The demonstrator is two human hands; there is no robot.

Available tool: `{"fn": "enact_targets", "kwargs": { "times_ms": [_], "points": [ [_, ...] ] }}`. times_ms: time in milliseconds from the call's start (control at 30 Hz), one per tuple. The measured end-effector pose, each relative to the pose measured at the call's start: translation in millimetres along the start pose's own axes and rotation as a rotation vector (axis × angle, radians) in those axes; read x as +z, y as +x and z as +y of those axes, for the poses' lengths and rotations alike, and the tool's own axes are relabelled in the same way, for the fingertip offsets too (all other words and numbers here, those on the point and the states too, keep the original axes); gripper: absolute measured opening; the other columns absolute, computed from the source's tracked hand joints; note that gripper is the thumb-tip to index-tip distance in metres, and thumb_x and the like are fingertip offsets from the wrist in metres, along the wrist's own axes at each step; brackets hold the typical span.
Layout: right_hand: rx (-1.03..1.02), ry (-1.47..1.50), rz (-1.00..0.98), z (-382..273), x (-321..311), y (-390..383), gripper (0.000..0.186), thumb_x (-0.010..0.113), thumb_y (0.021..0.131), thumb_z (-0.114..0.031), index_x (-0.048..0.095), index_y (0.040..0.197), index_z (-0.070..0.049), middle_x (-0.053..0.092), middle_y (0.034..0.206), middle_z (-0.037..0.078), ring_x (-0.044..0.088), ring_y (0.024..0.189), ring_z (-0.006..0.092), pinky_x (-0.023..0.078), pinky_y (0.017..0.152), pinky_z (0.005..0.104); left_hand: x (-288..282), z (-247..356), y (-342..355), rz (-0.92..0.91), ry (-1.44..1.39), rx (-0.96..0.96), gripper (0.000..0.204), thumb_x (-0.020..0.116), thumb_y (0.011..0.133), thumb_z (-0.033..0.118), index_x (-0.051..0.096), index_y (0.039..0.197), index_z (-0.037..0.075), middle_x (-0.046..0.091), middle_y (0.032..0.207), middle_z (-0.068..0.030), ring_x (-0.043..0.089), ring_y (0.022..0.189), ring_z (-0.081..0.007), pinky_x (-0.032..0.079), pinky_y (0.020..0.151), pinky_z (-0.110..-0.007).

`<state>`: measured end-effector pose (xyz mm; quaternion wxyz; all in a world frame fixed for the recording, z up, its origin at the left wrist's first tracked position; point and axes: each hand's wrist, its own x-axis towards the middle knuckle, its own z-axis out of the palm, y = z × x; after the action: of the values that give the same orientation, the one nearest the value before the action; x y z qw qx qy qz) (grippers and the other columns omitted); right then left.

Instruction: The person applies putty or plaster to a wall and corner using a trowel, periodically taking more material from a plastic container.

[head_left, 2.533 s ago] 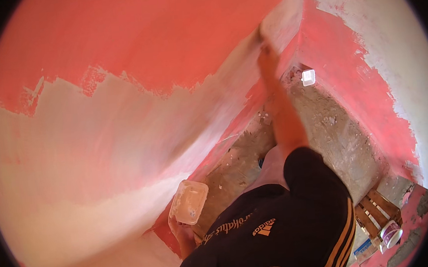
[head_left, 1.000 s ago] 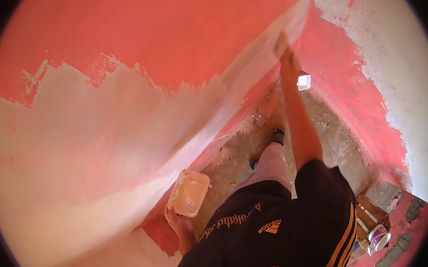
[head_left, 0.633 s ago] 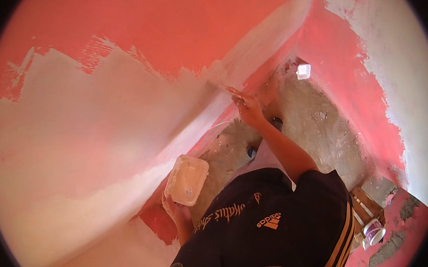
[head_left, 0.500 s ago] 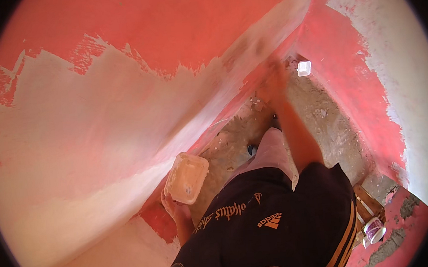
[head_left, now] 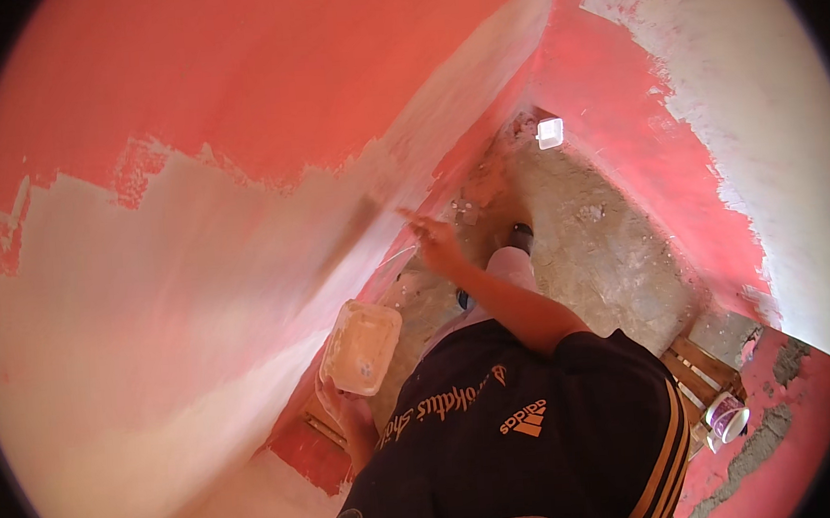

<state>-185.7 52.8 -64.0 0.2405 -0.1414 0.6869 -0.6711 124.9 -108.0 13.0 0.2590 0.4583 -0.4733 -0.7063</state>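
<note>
My left hand [head_left: 346, 404] grips the lower edge of a shallow, rounded rectangular plastic tub [head_left: 367, 347], smeared with pale plaster-like material. Up at the left wall [head_left: 197, 303], my right hand [head_left: 441, 247] has its fingers curled, one stretching toward the surface. Just beyond those fingers a blurred grey-brown strip [head_left: 346, 237] lies along the wall; whether it is a wide blade or a shadow I cannot tell. Pale filler covers much of this wall, with a ragged border against bare red paint above.
A small white container [head_left: 550, 133] stands on the dirty floor [head_left: 615, 235] near the far corner. The right wall [head_left: 636, 118] is part red, part pale. Behind me at right are a wooden slatted piece [head_left: 702, 374] and a white-and-purple bucket [head_left: 727, 417].
My right hand has swung from near the far corner back toward me and left along the wall. The tub stays in my left hand. The view has shifted slightly.
</note>
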Motion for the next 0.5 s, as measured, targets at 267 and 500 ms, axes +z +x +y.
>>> {"fn": "enact_targets", "kwargs": {
  "times_ms": [267,500],
  "points": [
    [-0.493,-0.055,1.036,1,-285,194,0.041,0.050,0.102,-0.020,0.053,0.139,-0.003,0.068,0.103,0.014,0.065,0.095,0.0236,0.051,0.083,0.0349,56,7,6,-0.021,-0.044,0.006,0.041,0.048,0.102,0.022,0.045,0.138,0.002,0.057,0.133,-0.0150,0.057,0.123,-0.0284,0.048,0.103,-0.041],
    [-0.165,-0.181,0.541,34,-84,113,0.046,0.040,0.103,-0.012,0.049,0.148,-0.014,0.066,0.096,0.013,0.064,0.077,0.0241,0.053,0.070,0.0348,106,8,-13,-0.034,-0.028,-0.070,0.041,0.053,0.100,0.023,0.048,0.136,0.003,0.058,0.133,-0.0130,0.058,0.122,-0.0273,0.050,0.101,-0.039]
  ]
}}
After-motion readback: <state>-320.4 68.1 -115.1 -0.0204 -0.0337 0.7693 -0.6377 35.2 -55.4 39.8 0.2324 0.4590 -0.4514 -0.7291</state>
